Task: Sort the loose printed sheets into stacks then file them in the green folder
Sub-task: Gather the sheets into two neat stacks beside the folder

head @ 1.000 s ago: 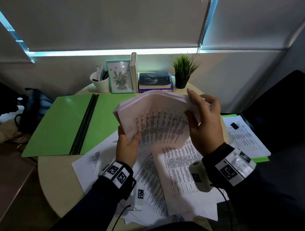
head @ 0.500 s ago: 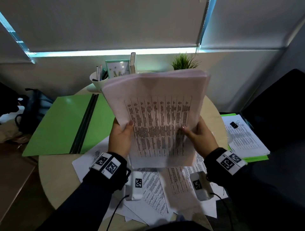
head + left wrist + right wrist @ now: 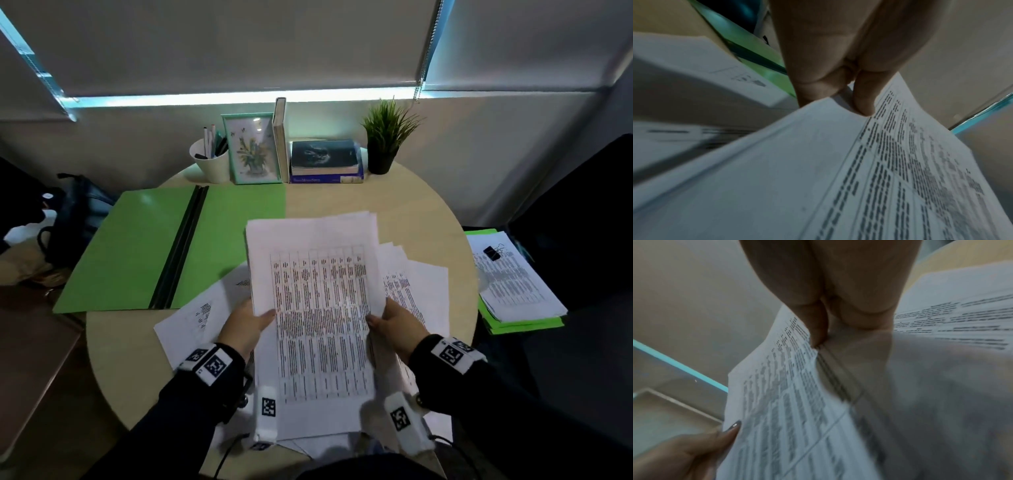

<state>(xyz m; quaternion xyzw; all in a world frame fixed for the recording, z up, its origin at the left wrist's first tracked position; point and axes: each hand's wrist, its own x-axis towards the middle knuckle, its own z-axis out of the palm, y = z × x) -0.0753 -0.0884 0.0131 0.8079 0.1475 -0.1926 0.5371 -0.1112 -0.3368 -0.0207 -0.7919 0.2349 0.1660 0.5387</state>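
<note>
I hold a thick stack of printed sheets (image 3: pixel 317 298) flat and low over the round table, printed side up. My left hand (image 3: pixel 250 323) pinches its left edge, thumb on top (image 3: pixel 863 104). My right hand (image 3: pixel 394 322) pinches the right edge, thumb on the print (image 3: pixel 816 331). More loose sheets (image 3: pixel 191 318) lie spread on the table under and around the stack, some fanned out to the right (image 3: pixel 418 284). The green folder (image 3: pixel 164 246) lies open at the left, its dark spine running down the middle, nothing on it.
The round wooden table (image 3: pixel 421 212) carries a pen cup (image 3: pixel 210 164), a framed picture (image 3: pixel 253 149), books (image 3: pixel 323 161) and a potted plant (image 3: pixel 385 137) at the back. A clipped paper stack on another green folder (image 3: pixel 513 284) sits at right. A dark bag (image 3: pixel 78 212) stands at left.
The stack went from bent in the air, to upright facing me, to lowered flat over the table. Both hands slid down to its near side edges.
</note>
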